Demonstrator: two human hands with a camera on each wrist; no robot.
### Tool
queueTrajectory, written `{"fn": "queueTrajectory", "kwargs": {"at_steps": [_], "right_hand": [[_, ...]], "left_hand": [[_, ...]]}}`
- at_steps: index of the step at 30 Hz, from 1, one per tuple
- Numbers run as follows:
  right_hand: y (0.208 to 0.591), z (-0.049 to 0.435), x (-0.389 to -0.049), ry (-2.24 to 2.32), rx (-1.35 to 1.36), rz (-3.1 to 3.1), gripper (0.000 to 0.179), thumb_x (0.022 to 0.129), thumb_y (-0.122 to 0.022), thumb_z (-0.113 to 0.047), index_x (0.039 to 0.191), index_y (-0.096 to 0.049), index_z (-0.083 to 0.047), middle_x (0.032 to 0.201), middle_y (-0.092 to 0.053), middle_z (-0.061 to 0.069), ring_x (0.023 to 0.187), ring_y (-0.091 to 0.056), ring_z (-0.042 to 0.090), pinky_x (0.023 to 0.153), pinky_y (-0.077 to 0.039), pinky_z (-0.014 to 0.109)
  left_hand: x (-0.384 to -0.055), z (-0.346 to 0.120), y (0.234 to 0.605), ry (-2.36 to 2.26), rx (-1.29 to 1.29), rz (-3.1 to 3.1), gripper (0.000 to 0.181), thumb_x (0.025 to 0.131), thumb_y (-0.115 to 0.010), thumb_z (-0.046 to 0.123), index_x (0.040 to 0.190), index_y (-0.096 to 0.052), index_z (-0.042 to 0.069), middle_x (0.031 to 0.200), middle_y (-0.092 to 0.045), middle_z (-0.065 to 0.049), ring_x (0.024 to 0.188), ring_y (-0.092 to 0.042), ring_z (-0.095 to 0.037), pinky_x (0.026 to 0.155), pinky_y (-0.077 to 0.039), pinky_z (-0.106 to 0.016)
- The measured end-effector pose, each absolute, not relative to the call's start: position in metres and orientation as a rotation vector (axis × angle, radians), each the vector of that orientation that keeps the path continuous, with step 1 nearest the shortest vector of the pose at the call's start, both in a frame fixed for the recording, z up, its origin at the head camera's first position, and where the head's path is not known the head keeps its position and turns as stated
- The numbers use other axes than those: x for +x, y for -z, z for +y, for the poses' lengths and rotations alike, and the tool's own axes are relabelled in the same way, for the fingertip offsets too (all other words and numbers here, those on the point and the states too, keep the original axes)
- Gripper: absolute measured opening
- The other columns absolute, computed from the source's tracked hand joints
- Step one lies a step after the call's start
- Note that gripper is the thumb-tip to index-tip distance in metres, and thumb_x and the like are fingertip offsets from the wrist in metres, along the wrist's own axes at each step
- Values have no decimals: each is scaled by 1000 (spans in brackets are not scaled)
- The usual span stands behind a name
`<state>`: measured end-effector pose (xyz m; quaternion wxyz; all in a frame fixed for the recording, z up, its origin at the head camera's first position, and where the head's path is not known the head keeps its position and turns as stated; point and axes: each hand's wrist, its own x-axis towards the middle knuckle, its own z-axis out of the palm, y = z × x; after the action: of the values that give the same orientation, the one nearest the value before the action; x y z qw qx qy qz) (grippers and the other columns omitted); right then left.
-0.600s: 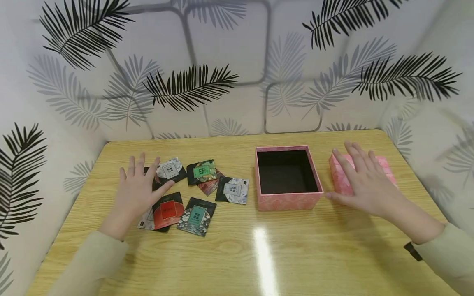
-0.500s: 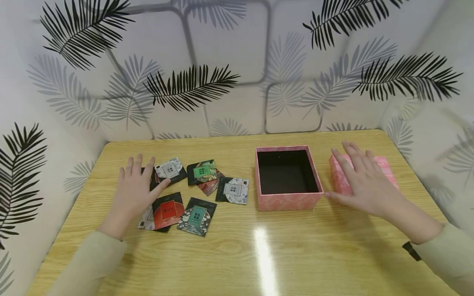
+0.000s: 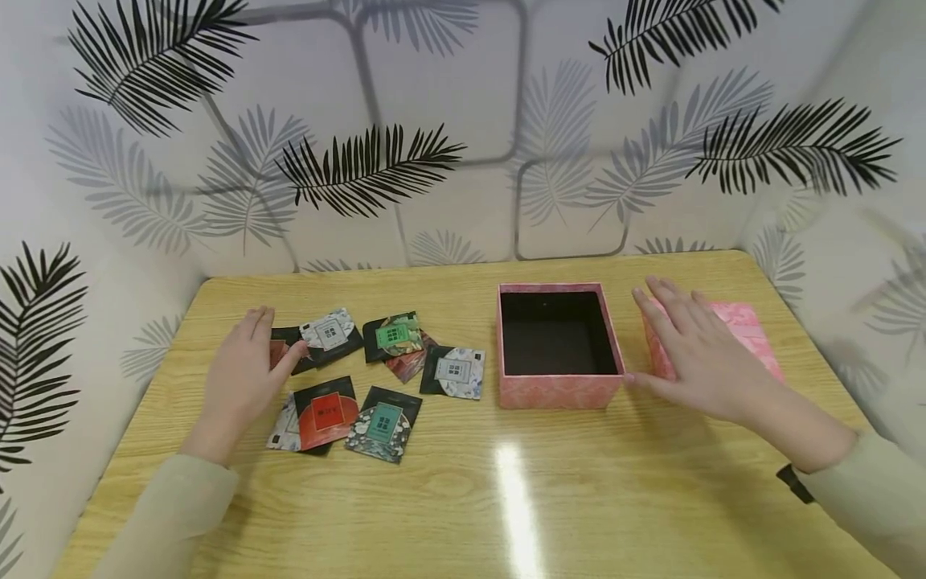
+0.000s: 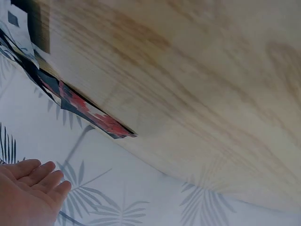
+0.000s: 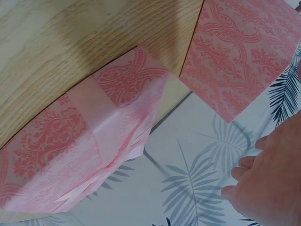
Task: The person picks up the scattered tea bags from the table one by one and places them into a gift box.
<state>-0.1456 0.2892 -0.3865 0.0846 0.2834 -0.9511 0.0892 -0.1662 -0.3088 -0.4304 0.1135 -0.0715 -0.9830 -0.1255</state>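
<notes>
Several flat printed packets lie at the left of the wooden table, some overlapping. My left hand (image 3: 242, 374) is beside the leftmost ones, partly covering a dark packet (image 3: 278, 350); its fingers are extended, and the left wrist view shows the palm apart from the packets. A red-panelled packet (image 3: 327, 412) and a teal-labelled packet (image 3: 383, 424) lie closer to me. My right hand (image 3: 698, 362) hovers with fingers spread, holding nothing, between the open pink box (image 3: 557, 392) and the pink lid (image 3: 745, 322). That hand partly hides the lid; its ribbon (image 5: 96, 110) shows in the right wrist view.
The pink box has a black interior (image 3: 557, 334). More packets, among them a green-labelled one (image 3: 393, 336) and a white-and-black one (image 3: 456, 371), lie left of the box. A leaf-patterned wall covering (image 3: 463, 201) rises behind the table (image 3: 434, 515).
My left hand has shifted left and its fingers have drawn together, uncovering more of the packets. My right hand has moved slightly left towards the box. Packets, box and lid stay put.
</notes>
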Motion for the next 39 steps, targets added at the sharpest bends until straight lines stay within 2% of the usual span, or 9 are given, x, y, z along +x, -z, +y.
{"fn": "queueTrajectory", "kwargs": {"at_steps": [7, 11, 16, 22, 26, 35, 39], "right_hand": [[382, 272, -153, -301, 874, -2797, 106, 95, -74, -53, 171, -16, -6, 174, -22, 27, 161, -22, 46, 134, -13, 62], [380, 261, -156, -311, 864, -2832, 106, 97, -71, -54, 171, -12, -7, 176, -18, 25, 163, -19, 45, 134, -14, 63], [379, 252, -159, -310, 846, -2881, 105, 100, -67, -57, 171, -11, -3, 178, -13, 22, 164, -16, 43, 136, -10, 58], [379, 244, -164, -345, 830, -2904, 103, 101, -66, -56, 170, -13, 0, 178, -13, 22, 165, -16, 42, 137, -9, 54], [381, 238, -168, -368, 810, -2913, 103, 100, -67, -56, 169, -16, 2, 178, -16, 21, 165, -17, 41, 136, -12, 55], [387, 228, -175, -339, 777, -3028, 103, 103, -63, -58, 169, -11, 2, 178, -10, 22, 166, -13, 41, 133, -17, 61], [392, 225, -176, -312, 767, -3054, 103, 103, -63, -58, 169, -13, 3, 178, -11, 23, 165, -15, 42, 132, -19, 63]], "left_hand": [[-170, -324, 432, 550, -97, -2885, 86, 109, -51, 56, 159, -35, -12, 160, -40, -38, 147, -38, -58, 119, -34, -71], [-171, -335, 434, 682, -32, -2869, 85, 108, -54, 55, 161, -34, -8, 161, -39, -38, 148, -36, -59, 119, -32, -73], [-175, -348, 435, 758, 31, -2869, 83, 107, -58, 53, 161, -37, -7, 161, -40, -37, 148, -36, -59, 118, -32, -74], [-181, -365, 440, 902, 16, -2883, 79, 104, -69, 40, 159, -39, -7, 157, -45, -37, 144, -41, -59, 114, -38, -73], [-185, -373, 442, 985, -17, -2919, 77, 103, -73, 31, 160, -38, -8, 156, -46, -38, 142, -42, -61, 113, -40, -72], [-197, -381, 441, 1055, 15, -3004, 80, 100, -77, 28, 159, -38, -10, 157, -45, -38, 145, -41, -61, 116, -41, -69], [-203, -386, 444, 1026, -10, -3068, 81, 99, -79, 27, 158, -39, -11, 156, -46, -37, 145, -41, -60, 116, -40, -68]]}}
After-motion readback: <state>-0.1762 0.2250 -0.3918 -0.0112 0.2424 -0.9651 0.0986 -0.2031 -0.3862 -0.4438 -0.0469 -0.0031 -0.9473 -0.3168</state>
